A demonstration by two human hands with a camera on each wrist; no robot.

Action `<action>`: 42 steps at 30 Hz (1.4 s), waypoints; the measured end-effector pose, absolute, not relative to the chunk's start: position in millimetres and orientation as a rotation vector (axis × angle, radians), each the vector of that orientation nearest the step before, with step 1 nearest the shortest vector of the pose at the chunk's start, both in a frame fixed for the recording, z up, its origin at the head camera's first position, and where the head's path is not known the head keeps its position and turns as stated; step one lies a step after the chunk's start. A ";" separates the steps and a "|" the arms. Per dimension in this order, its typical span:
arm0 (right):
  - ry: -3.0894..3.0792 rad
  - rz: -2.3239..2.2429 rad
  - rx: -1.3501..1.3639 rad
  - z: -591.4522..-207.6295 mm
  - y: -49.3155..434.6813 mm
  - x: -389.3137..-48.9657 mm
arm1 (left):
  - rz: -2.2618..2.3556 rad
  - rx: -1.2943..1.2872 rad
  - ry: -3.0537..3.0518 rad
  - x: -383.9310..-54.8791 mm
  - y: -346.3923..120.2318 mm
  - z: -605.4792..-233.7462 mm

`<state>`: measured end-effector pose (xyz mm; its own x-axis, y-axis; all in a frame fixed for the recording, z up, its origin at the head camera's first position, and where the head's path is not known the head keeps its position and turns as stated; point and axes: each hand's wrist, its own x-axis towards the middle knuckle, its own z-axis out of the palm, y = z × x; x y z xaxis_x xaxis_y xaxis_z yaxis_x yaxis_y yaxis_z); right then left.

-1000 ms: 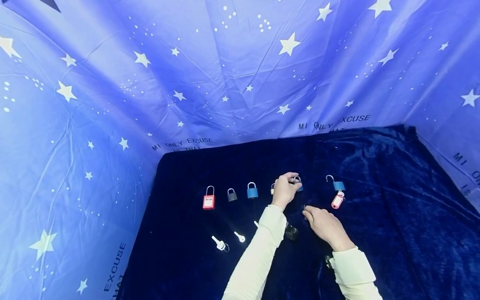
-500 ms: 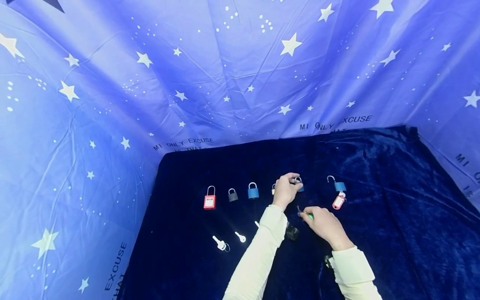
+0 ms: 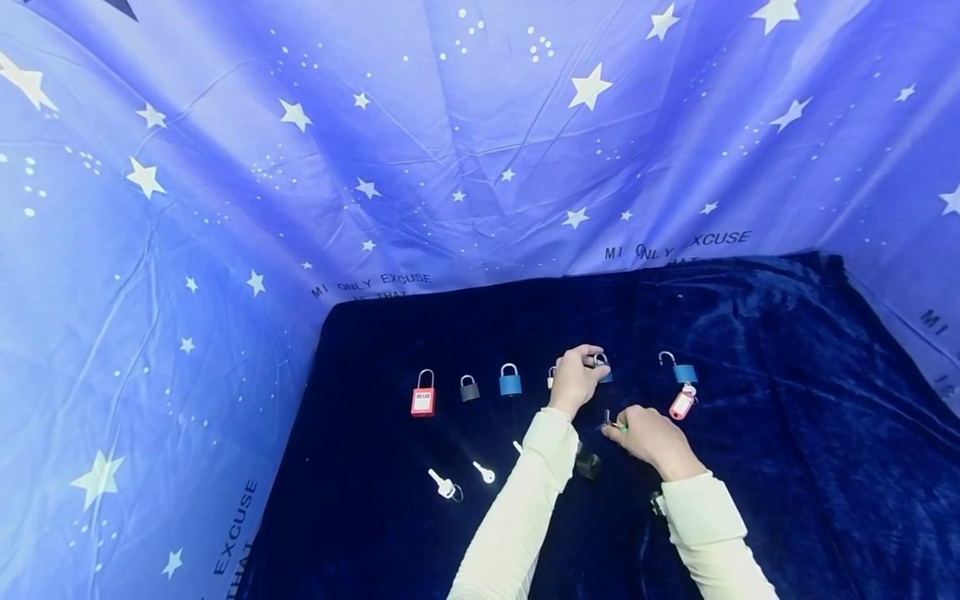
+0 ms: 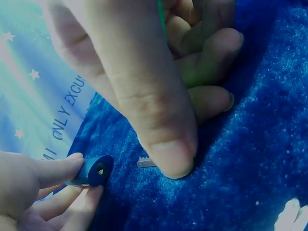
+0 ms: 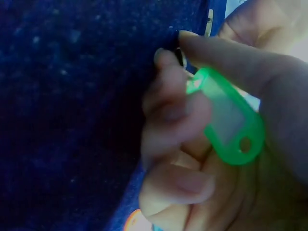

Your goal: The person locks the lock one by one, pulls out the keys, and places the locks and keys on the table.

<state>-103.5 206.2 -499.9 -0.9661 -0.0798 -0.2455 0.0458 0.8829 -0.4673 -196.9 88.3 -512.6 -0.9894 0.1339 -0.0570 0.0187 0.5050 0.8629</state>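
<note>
My left hand [image 3: 576,383] pinches a small blue padlock [image 3: 606,377] by its sides. In the left wrist view the padlock's keyhole end [image 4: 99,169] faces the other hand. Below and to the right of it, my right hand [image 3: 648,437] pinches a key [image 4: 146,162] between thumb and forefinger. The toothed tip sticks out past the thumb, apart from the padlock. A green key tag [image 5: 231,120] hangs from the key and lies against the right palm. Most of the key is hidden by the fingers.
Left of my hands stand a red padlock [image 3: 423,401], a grey padlock [image 3: 468,389], a blue padlock [image 3: 510,383] and a partly hidden brass padlock [image 3: 551,380]. An unlatched blue padlock [image 3: 686,374] with a red tag [image 3: 682,402] lies right. Loose keys [image 3: 446,485] lie in front.
The right hand has shifted slightly and the key's angle has changed, tipping leftward and then back upright. The green tag has come into sight. The left hand keeps its hold on the padlock.
</note>
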 end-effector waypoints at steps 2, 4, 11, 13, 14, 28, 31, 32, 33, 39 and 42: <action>2.807 -0.693 -0.007 -498.9 205.6 -103.8 | 1.491 0.138 2.630 -196.8 88.8 -513.2; 2.811 -0.692 0.021 -498.2 205.0 -103.6 | 1.487 0.144 2.636 -197.0 89.2 -513.6; 2.830 -0.666 0.106 -499.1 206.3 -103.1 | 1.480 0.164 2.661 -197.5 89.6 -515.2; 2.849 -0.677 0.092 -501.2 207.3 -103.0 | 1.470 0.163 2.668 -197.2 90.0 -515.4; 2.860 -0.683 0.077 -502.1 207.6 -102.7 | 1.468 0.159 2.670 -197.0 90.4 -515.4; 2.996 -0.643 0.074 -503.4 206.0 -97.5 | 1.276 0.117 2.820 -195.2 95.1 -512.3; 3.004 -0.627 0.108 -502.6 205.6 -97.3 | 1.261 0.126 2.823 -195.8 94.6 -513.5; 3.014 -0.617 0.113 -502.8 205.5 -97.1 | 1.257 0.130 2.828 -196.0 94.4 -514.0; 3.037 -0.602 0.115 -503.1 205.3 -96.8 | 1.248 0.135 2.836 -196.1 94.2 -514.4; 3.224 -0.546 0.108 -504.2 204.7 -92.0 | 1.164 0.174 2.912 -193.7 92.8 -513.8; 3.272 -0.570 0.098 -501.8 205.9 -89.9 | 1.154 0.166 2.946 -192.0 92.4 -511.4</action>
<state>-89.9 205.9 -501.8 -0.9819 0.0885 0.1675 0.0266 0.9398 -0.3406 -192.0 92.4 -511.4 -0.9941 0.0879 0.0629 0.1072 0.7293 0.6758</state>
